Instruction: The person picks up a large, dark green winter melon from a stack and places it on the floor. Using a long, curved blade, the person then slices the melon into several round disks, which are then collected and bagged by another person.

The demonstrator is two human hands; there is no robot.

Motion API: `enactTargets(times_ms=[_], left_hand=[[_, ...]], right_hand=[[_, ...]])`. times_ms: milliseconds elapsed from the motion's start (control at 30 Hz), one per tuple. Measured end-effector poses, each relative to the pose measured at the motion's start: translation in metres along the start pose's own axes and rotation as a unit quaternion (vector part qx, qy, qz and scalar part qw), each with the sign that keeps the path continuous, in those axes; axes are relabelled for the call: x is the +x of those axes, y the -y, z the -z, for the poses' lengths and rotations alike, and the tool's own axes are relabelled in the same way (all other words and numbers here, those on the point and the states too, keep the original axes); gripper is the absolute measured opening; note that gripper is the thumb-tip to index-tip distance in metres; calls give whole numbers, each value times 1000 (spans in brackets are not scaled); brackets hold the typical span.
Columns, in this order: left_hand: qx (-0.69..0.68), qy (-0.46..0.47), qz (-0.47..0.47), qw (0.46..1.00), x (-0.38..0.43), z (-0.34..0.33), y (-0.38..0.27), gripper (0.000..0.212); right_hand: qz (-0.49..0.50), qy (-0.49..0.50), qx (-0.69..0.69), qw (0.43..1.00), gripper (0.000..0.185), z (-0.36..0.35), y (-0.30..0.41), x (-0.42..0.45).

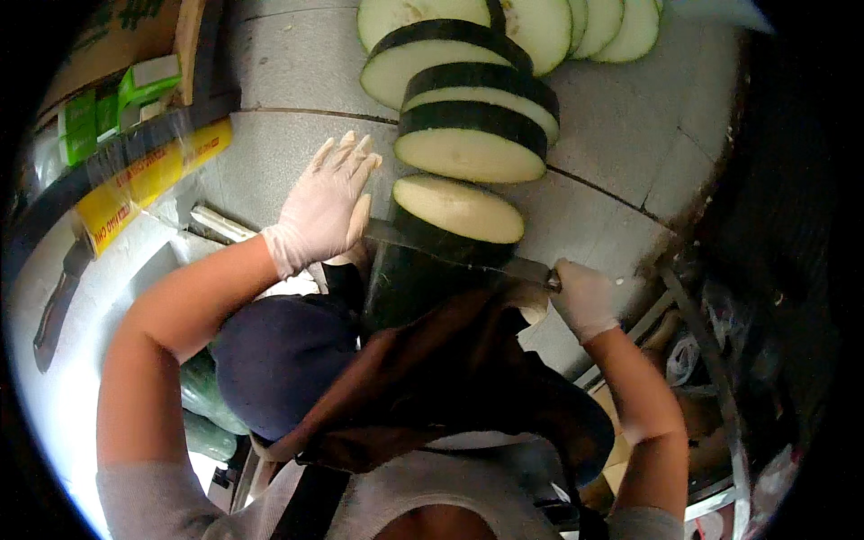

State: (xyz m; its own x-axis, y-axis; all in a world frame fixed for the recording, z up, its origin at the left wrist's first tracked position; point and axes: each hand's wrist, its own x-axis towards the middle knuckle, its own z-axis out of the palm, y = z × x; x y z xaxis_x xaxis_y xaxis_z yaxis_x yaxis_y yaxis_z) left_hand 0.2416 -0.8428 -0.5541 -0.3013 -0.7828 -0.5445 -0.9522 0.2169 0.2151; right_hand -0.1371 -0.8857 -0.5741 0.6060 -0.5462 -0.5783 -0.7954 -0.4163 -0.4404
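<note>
My right hand (584, 297), in a thin pale glove, grips the handle of a long knife (530, 270). The blade crosses a large dark-green winter melon (412, 277) and seems sunk into it, just behind its pale cut end (459, 209). My left hand (327, 199), gloved too, has its fingers stretched out beside the melon, with the thumb near the blade's tip; whether they touch is unclear. Beyond the cut end, thick melon slices (472, 152) lean on one another in a row. My dark apron (459, 378) hides the melon's near end.
Grey tiles (297, 74) lie under the slices; more rounds (628, 30) lie at the top. At left are a yellow printed strip (155, 175), a second knife (61, 307), green boxes (145, 81) and whole melons (209, 432). A metal frame (719, 378) stands at right.
</note>
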Motion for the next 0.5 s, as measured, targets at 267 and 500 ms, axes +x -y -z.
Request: enactTargets(times_ms=[267,500], left_hand=[[1,-41,51,998,65,-78,37,60],[3,-100,51,994,72,-94,40,63]], right_hand=[[24,-13,-155,988,14,-70,-33,73],[48,29,-208,977,21,-82,-43,85]])
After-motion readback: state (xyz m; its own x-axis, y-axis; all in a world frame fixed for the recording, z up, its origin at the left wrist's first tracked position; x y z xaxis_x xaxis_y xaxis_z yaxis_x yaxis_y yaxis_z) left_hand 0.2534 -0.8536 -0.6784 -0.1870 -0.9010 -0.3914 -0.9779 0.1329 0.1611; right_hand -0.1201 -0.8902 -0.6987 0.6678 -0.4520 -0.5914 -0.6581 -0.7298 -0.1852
